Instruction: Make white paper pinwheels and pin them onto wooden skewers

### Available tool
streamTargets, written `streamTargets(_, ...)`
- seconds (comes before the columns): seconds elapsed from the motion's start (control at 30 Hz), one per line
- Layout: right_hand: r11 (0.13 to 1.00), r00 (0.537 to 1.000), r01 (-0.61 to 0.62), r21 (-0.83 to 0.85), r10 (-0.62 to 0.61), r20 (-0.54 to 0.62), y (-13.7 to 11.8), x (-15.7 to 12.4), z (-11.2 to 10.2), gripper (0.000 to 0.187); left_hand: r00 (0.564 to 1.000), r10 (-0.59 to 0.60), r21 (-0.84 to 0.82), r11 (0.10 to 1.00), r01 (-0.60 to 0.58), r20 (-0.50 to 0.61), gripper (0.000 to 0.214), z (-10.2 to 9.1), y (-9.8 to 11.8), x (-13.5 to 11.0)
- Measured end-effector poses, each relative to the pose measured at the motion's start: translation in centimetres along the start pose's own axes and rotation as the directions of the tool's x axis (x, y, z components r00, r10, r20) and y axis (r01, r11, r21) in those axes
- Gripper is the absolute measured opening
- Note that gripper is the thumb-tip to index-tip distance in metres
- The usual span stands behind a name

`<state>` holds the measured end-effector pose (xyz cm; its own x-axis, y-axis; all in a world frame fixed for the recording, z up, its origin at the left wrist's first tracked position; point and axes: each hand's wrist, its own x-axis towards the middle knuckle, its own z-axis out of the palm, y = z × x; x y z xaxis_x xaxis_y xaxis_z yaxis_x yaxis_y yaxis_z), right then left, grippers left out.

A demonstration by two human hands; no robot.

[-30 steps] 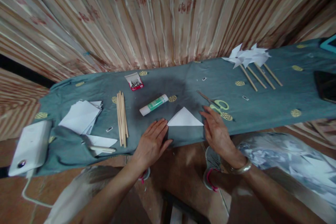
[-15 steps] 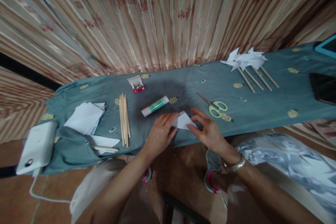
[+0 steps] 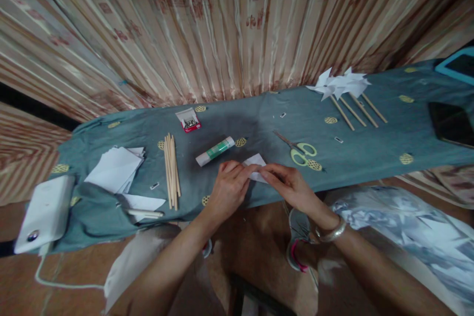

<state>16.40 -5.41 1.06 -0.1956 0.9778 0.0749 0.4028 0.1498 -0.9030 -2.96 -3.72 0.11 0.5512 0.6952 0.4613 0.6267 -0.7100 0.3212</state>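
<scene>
A small white sheet of paper [image 3: 256, 160] with a fold across it lies at the front edge of the cloth-covered table. My left hand [image 3: 232, 185] is closed on its left side, fingertips pressed along the fold. From the right, my right hand [image 3: 289, 183] pinches the paper's other side with thumb and fingers. A glue stick [image 3: 215, 151] with a green label lies just beyond my left hand. Green-handled scissors [image 3: 298, 150] rest beyond my right hand, blades pointing away to the left.
Wooden sticks [image 3: 171, 170], a stack of white paper [image 3: 115, 169] and a white power bank [image 3: 48, 212] are on the left. Behind sits an open box of pins [image 3: 188, 120]. Paper pinwheels [image 3: 342, 83] on sticks and a dark phone [image 3: 450, 123] lie right.
The paper was a folded triangle-like shape; now its far part stands open with a fold line between my hands. My right fingers have drawn in closer to my left hand.
</scene>
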Motion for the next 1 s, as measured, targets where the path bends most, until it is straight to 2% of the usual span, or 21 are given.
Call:
streamTargets(0.07, 0.996, 0.999, -0.051, 0.075, 0.051, 0.005, 0.2, 0.2, -0.5, 0.034, 1.000, -0.005, -0.004, 1.000, 0.005, 0.014, 0.028, -0.4, -0.2, 0.0)
streamTargets(0.17, 0.987, 0.995, -0.085, 0.134, 0.091, -0.039, 0.9, 0.3, -1.3, 0.028, 1.000, 0.012, -0.002, 1.000, -0.012, 0.008, 0.024, -1.0, -0.6, -0.1)
streamTargets(0.33, 0.992, 0.994, -0.111, 0.052, 0.112, -0.008, 2.1, -0.5, -1.5, 0.030, 0.999, 0.051, 0.062, 0.997, -0.052, 0.019, 0.017, -1.3, -0.9, -0.5)
streamTargets(0.4, 0.997, 0.997, -0.074, -0.016, 0.074, -0.032, 2.2, -1.1, -1.1, 0.033, 0.998, 0.053, 0.100, 0.993, -0.057, 0.042, 0.016, -1.2, -0.6, -0.6)
streamTargets(0.53, 0.976, 0.992, 0.065, -0.206, -0.086, -0.093, 2.0, -2.2, -0.4, 0.032, 0.993, 0.106, 0.112, 0.987, -0.112, 0.056, 0.013, -1.1, 0.1, -0.9)
streamTargets(0.7, 0.853, 0.954, 0.241, -0.463, -0.297, -0.050, 2.0, -2.9, -0.8, 0.029, 0.987, 0.134, 0.122, 0.982, -0.144, 0.085, 0.015, -1.0, 0.2, -1.4)
streamTargets(0.8, 0.774, 0.920, 0.312, -0.551, -0.391, -0.029, 1.9, -2.9, -1.5, 0.023, 0.985, 0.148, 0.104, 0.982, -0.157, 0.087, 0.016, -1.2, 0.1, -1.7)
streamTargets(0.9, 0.757, 0.910, 0.367, -0.541, -0.412, 0.041, 1.7, -2.9, -2.2, 0.018, 0.984, 0.156, 0.053, 0.986, -0.161, 0.088, 0.015, -1.2, 0.0, -2.1)
streamTargets(1.0, 0.806, 0.933, 0.350, -0.478, -0.348, 0.097, 1.6, -2.8, -2.5, 0.018, 0.988, 0.138, -0.015, 0.990, -0.137, 0.075, 0.014, -1.1, 0.0, -2.7)
